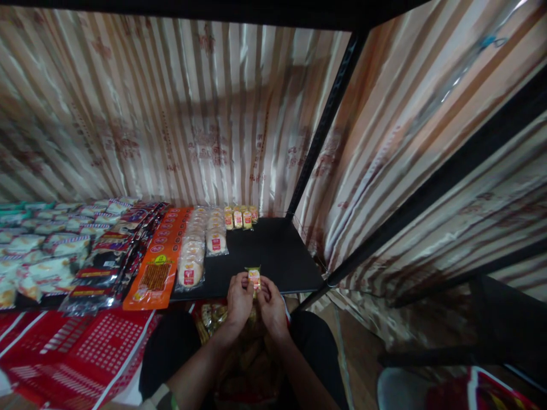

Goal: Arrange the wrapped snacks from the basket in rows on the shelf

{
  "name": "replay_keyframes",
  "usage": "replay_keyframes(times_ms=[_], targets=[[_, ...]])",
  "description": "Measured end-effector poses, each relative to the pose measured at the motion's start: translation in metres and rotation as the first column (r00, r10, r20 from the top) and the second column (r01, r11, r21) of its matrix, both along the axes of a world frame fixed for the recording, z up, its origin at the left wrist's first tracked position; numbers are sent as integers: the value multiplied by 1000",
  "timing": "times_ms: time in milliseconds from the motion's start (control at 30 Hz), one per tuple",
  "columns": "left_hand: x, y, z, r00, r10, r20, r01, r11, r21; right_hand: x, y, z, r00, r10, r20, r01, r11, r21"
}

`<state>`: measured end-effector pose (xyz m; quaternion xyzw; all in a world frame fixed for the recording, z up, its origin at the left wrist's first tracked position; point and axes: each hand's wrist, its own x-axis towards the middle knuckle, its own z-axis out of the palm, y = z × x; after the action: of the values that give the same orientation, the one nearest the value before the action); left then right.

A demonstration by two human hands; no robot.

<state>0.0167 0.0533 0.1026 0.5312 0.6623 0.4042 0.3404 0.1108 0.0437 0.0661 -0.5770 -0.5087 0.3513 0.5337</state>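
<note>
A small wrapped snack packet (254, 277), yellow-green with a pale and red label, is held upright between my two hands at the front edge of the black shelf (265, 250). My left hand (240, 299) closes on its left side and my right hand (272, 304) on its right side, thumbs toward me. Similar small packets (238, 219) stand in short rows at the back of the shelf. Below my hands, between my knees, a container holds many more yellow-gold packets (213, 316), partly hidden by my forearms.
Left of the bare shelf part lie rows of clear-wrapped round crackers (190, 267), an orange snack bag (154, 273), dark packets (102, 265) and white packets (51, 270). A red basket (98, 347) sits below. Black frame posts (327, 125) and a striped curtain (205, 114) enclose the shelf.
</note>
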Motion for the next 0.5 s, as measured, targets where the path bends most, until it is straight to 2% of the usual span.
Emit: replay_keyframes(times_ms=[367, 500], targets=[[16, 27, -7, 999, -29, 13, 29, 1000, 2, 14, 27, 10, 997, -22, 68, 24, 999, -29], [21, 36, -5, 999, -29, -41, 28, 999, -30, 16, 40, 8, 997, -51, 58, 51, 999, -9]])
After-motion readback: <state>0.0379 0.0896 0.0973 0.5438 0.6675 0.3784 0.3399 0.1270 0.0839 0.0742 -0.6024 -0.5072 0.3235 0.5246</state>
